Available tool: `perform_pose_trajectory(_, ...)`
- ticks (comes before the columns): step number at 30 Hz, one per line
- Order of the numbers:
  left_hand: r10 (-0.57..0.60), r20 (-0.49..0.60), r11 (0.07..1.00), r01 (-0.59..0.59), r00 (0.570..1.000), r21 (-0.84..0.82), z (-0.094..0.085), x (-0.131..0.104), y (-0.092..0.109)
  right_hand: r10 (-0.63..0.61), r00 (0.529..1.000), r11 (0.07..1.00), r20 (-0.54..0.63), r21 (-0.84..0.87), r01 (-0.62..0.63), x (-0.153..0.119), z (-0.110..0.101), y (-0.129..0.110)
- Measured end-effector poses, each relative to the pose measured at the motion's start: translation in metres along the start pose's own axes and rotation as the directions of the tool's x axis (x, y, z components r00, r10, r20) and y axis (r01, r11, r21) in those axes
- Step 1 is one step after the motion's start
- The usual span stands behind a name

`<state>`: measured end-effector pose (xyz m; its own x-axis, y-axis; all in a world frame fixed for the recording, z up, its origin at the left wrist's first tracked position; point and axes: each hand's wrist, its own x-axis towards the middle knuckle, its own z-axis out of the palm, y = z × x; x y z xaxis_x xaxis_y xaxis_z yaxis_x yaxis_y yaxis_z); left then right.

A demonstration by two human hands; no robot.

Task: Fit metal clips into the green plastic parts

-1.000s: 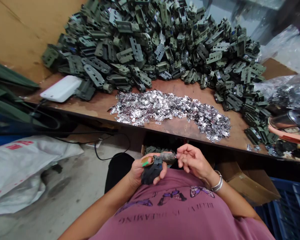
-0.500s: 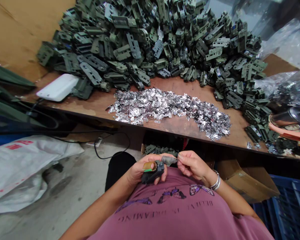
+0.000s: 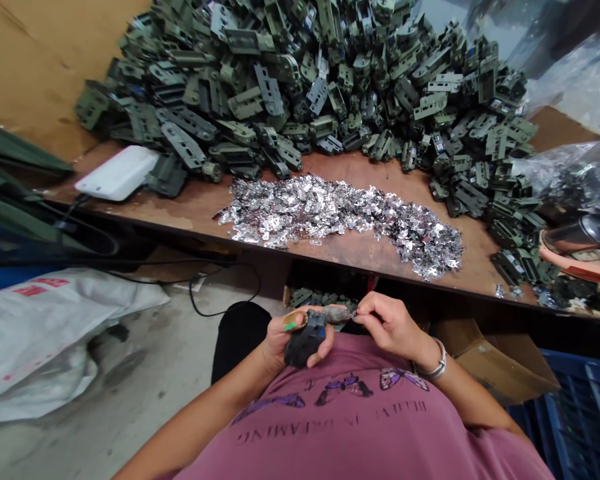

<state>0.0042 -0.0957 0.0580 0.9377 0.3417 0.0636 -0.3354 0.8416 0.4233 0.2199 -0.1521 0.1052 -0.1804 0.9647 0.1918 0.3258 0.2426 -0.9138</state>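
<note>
Low in front of my shirt, my left hand [image 3: 279, 339] is closed round a dark grey-green hinged part [image 3: 307, 339]. Its thumb carries a yellow-brown wrap with a green patch. A grey, rounded piece [image 3: 336, 314] sticks out to the right from the same hand; whether it is a wrapped finger or a separate thing, I cannot tell. At the tip of that grey piece, my right hand [image 3: 393, 327] has thumb and forefinger pinched together. Something small and dark shows there, too small to name.
On the brown workbench [image 3: 375, 257] lies a heap of small shiny metal clips [image 3: 300, 207]. Behind them rises a big pile of green hinged parts [image 3: 280, 87]. A white power bank [image 3: 117, 173] sits left. A cardboard box [image 3: 495, 360] and a blue crate [image 3: 580, 407] stand lower right.
My right hand has turned, its back now more upward, still pinching at the tip of the grey piece. The dark part in my left hand has tilted slightly.
</note>
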Motion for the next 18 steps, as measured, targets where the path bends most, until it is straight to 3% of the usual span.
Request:
perform_pose_trajectory(2,0.003,-0.019,1.000,-0.002,1.000,0.008,0.001,0.000,0.000,-0.084,0.996,0.995,-0.020,-0.051,0.083,0.000,0.001,0.000)
perform_pose_trajectory(5,-0.004,-0.031,1.000,0.004,0.999,0.010,0.001,-0.001,0.001,0.104,0.994,0.960,-0.027,0.262,-0.093,-0.002,0.006,0.003)
perform_pose_trajectory(7,-0.006,-0.029,1.000,0.006,1.000,0.010,0.000,-0.001,0.002,0.271,0.960,0.797,0.065,0.545,-0.261,-0.003,0.008,0.006)
perform_pose_trajectory(9,-0.006,-0.034,1.000,0.006,0.999,0.017,0.000,-0.002,0.003,0.371,0.907,0.593,0.196,0.702,-0.395,-0.002,0.010,0.009)
perform_pose_trajectory(11,-0.015,-0.046,0.999,0.016,0.999,0.035,0.000,-0.002,0.004,0.433,0.845,0.463,0.313,0.727,-0.506,-0.002,0.012,0.012)
perform_pose_trajectory(14,-0.051,-0.059,0.996,0.055,0.997,0.064,-0.001,-0.002,0.005,0.469,0.772,0.402,0.428,0.675,-0.618,-0.002,0.014,0.012)
perform_pose_trajectory(18,-0.089,-0.086,0.993,0.095,0.992,0.069,-0.001,-0.003,0.006,0.473,0.749,0.381,0.464,0.658,-0.649,-0.001,0.016,0.008)
